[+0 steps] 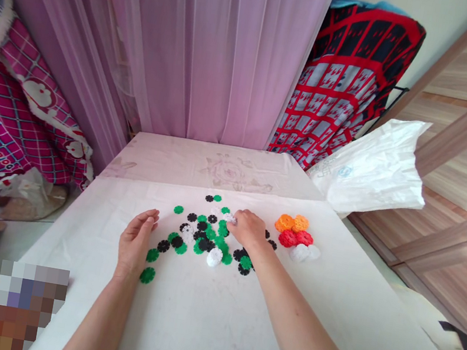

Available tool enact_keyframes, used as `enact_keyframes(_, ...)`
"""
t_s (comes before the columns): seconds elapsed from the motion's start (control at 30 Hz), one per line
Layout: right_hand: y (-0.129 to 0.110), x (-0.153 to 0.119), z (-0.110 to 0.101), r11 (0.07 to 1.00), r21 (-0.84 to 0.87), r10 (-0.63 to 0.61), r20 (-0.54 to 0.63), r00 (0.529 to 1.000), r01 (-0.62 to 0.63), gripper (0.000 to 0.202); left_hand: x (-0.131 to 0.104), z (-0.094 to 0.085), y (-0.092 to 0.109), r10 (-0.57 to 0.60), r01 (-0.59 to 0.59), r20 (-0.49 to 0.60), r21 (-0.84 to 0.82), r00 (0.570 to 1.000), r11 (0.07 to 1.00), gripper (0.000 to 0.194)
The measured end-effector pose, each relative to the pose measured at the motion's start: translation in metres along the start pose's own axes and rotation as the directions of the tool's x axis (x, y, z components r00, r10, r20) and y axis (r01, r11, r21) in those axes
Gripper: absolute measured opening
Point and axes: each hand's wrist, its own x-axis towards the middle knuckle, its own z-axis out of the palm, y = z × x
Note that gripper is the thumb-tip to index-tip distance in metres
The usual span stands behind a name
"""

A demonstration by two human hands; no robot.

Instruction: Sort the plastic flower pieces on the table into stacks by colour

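Observation:
A loose pile of notched plastic snowflake discs, green [211,233], black [163,246] and white [214,256], lies spread over the white tabletop [173,320]. At the pile's upper right, my right hand [248,229] reaches down with its fingertips pinched on a white disc [230,218]. My left hand [136,237] stays at the left of the pile, its fingers curled in toward the thumb. Whether anything is inside those fingers is hidden. Nearest to it are two green discs [147,275] at the pile's left edge.
Right of my right arm sit small sorted stacks of orange [284,223], red [288,238] and white discs [301,252]. A white plastic bag [373,165] hangs over the table's right edge. Purple curtains [219,47] stand behind, and a pink checked cloth [16,109] is on the left.

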Motion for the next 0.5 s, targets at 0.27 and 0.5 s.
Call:
enact_keyframes(0.27,0.015,-0.022,-0.013,0.995,0.094,0.04,-0.09,0.995,-0.031,0.026,0.0,0.0,0.0,0.02,-0.02,-0.002,0.012,1.0,1.0,0.031)
enact_keyframes(0.5,0.105,-0.071,-0.025,0.985,0.1,0.162,-0.277,0.947,-0.139,0.023,0.0,0.0,0.0,0.024,-0.024,0.007,0.016,1.0,1.0,0.03)
